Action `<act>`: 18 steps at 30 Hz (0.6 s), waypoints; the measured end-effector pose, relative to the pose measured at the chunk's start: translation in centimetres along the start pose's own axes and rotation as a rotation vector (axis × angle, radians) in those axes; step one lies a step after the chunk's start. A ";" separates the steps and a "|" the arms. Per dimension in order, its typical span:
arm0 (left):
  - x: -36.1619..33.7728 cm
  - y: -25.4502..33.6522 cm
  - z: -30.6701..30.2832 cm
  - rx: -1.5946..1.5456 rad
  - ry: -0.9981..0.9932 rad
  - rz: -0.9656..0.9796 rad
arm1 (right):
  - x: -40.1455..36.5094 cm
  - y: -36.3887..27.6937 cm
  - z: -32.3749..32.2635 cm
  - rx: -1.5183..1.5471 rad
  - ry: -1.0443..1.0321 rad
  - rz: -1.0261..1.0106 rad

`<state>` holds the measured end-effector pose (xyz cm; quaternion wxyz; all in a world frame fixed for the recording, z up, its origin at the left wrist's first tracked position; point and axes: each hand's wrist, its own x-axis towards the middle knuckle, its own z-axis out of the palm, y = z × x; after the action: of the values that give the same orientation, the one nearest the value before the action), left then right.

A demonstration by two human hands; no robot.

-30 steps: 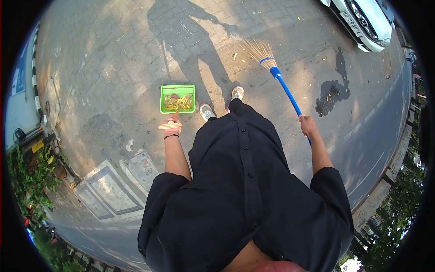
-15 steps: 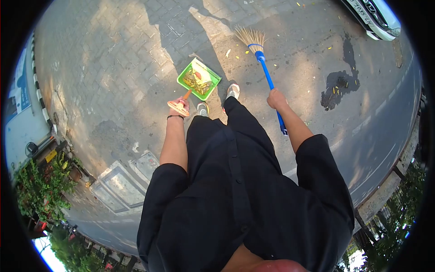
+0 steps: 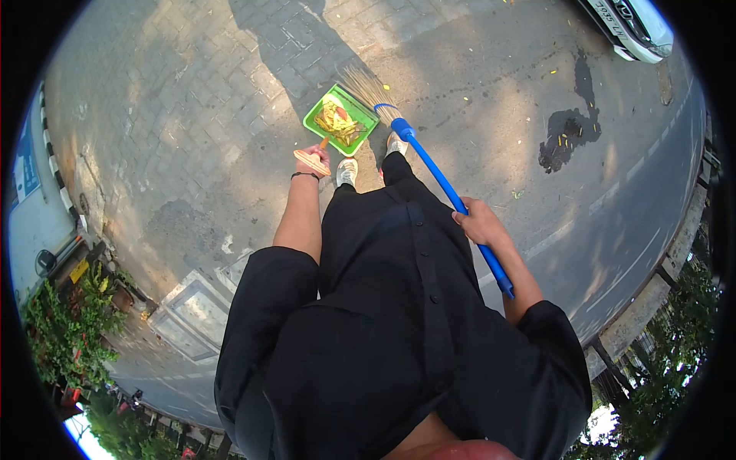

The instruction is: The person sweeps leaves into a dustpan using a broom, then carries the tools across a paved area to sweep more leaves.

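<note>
My left hand (image 3: 313, 159) is closed around the orange handle of a green dustpan (image 3: 369, 123). Yellow and brown leaves (image 3: 337, 125) lie in the pan, which is low over the paving just ahead of my shoes. My right hand (image 3: 481, 222) grips the blue shaft of a broom (image 3: 434, 173), whose straw bristles point forward and left. Those bristles overlap the pan's far right edge in this view. The top end of the shaft reaches back beside my right forearm.
A white car (image 3: 636, 31) stands at the far right. Right of me a dark wet patch (image 3: 569, 140) marks the asphalt, with a few yellow leaves on it. Green plants (image 3: 69, 322) grow at the left, near a black-and-white kerb (image 3: 57, 172).
The broom has swung left and closer, its bristles moving from the right-hand ground to the dustpan's edge. My right hand has drawn back toward my body. Yellow bits near the bristles are gone from view.
</note>
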<state>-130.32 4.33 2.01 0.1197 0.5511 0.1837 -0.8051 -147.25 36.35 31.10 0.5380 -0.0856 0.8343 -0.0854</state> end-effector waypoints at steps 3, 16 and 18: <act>-0.8 0.1 -1.0 0.021 -0.007 -0.008 | 1.5 0.3 1.4 -0.100 0.180 -0.060; -0.3 1.0 -1.6 0.114 0.017 0.023 | 3.6 -2.1 8.2 -0.138 0.002 -0.078; 0.6 1.2 -1.8 0.094 0.024 -0.001 | 0.5 -1.7 8.0 -0.033 -0.033 -0.071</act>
<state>-128.52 4.01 0.67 0.0910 0.5657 0.1472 -0.8063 -140.06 34.14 27.80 0.5469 -0.1252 0.8230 -0.0893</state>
